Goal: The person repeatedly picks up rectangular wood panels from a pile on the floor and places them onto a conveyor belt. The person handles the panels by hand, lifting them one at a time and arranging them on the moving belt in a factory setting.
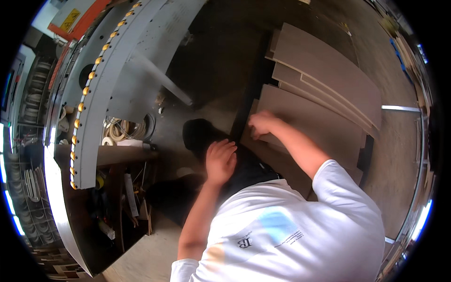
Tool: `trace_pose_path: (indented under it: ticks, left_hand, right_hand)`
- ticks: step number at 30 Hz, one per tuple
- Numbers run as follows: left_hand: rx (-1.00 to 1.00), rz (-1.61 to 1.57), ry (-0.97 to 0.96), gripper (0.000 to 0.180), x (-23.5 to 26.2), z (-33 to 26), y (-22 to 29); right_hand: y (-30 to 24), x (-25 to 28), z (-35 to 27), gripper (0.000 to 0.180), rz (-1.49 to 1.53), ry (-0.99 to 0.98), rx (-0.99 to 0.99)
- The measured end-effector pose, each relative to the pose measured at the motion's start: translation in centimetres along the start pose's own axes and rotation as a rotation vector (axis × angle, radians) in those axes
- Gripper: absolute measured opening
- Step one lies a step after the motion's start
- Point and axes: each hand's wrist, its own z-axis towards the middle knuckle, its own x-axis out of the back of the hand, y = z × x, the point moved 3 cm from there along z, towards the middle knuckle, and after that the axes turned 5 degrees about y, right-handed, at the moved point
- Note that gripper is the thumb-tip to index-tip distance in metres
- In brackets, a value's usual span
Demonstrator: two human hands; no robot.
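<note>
My right hand is at the left edge of a stack of grey-brown flat boards, its fingers curled inward. Whether it grips a board's edge or something small between the fingers cannot be made out. Over my dark-clothed leg, my left hand is held with the fingers loosely bent and nothing visible in it. The boards lie flat in uneven layers, and a larger board rests on the farther part of the stack. Beneath their left side shows a dark support.
To the left stands a grey machine table edged with a row of yellow rollers. Below it is an open dark cabinet holding tools, with coiled hoses behind. A slanted grey leg reaches the floor. A metal rail runs at right.
</note>
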Motion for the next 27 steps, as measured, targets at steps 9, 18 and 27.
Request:
trace_pose_path:
  ticks: [9,18,27]
  left_hand:
    - [0.025,0.023,-0.062,0.024,-0.2,0.6,-0.6]
    - [0.383,-0.084,-0.140,0.035,-2.8,4.0,-2.6]
    - [0.791,-0.014,-0.218,0.060,-14.9,7.2,-15.0]
  right_hand:
    - [-4.7,1.6,4.0,0.043,0.241,0.602,0.087]
    - [8.9,-6.6,-13.0,0.030,0.411,1.039,-0.603]
    - [21.3,-21.1,-37.0,0.060,0.300,0.772,-1.627]
